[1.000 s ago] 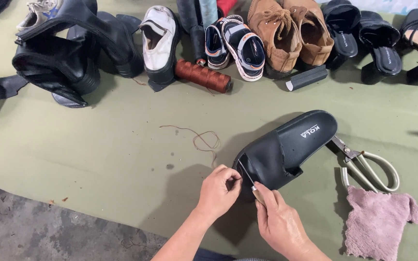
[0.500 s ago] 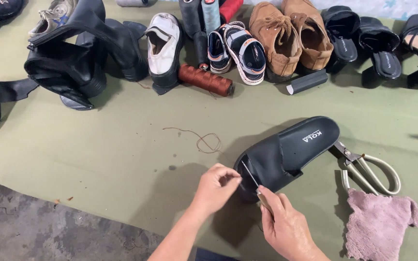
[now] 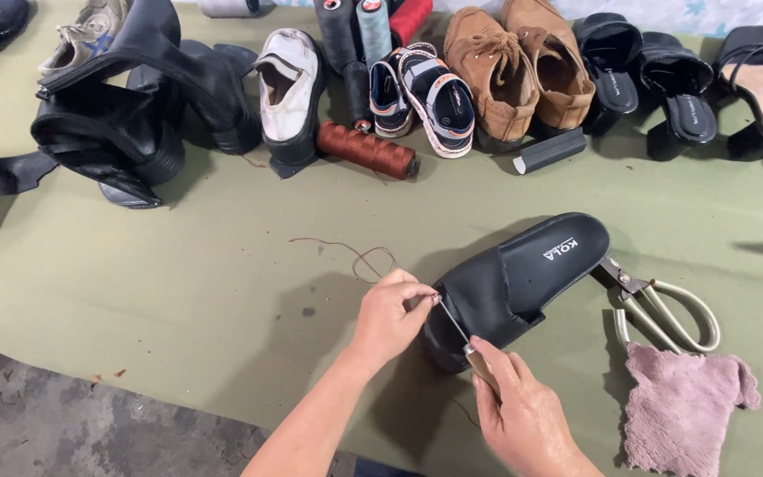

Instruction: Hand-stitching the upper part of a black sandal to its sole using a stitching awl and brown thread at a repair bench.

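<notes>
A black slide sandal [image 3: 523, 278] lies on the green work surface [image 3: 178, 291], toe end toward me. My left hand [image 3: 390, 314] pinches at the sandal's front edge, fingertips against the strap near the sole. My right hand [image 3: 523, 415] grips a thin metal awl [image 3: 459, 334] by its wooden handle, its tip pointing up at the spot where my left fingers press. A loose brown thread [image 3: 355, 256] lies curled on the surface just left of the sandal.
White-handled scissors [image 3: 664, 309] and a pink cloth [image 3: 682, 406] lie right of the sandal. Along the far edge stand black boots [image 3: 134, 115], a white shoe [image 3: 289, 88], brown shoes [image 3: 523, 71], sandals, thread spools [image 3: 368, 150] and black heeled sandals [image 3: 655, 79].
My hands have stayed at the sandal's front edge; the awl's tip has shifted slightly up toward my left fingers. The view has drifted a little.
</notes>
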